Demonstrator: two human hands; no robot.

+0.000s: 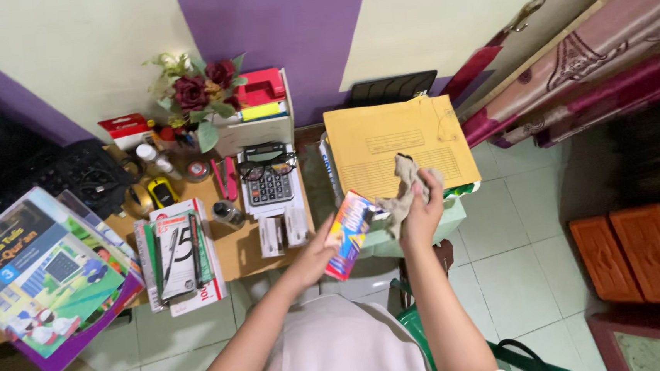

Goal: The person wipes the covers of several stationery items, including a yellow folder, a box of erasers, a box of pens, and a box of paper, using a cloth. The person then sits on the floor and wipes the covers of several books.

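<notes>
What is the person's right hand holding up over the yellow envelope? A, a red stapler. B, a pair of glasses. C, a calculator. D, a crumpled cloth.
D: the right hand grips a crumpled beige cloth in front of the yellow envelope, while the calculator sits on the desk.

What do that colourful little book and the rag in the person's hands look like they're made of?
The colourful booklet, in the left hand, looks like glossy printed paper or thin card: flat, with a sheen on its cover. The beige rag, in the right hand, seems soft woven cloth, since it crumples and droops. The exact fibre cannot be told.
</notes>
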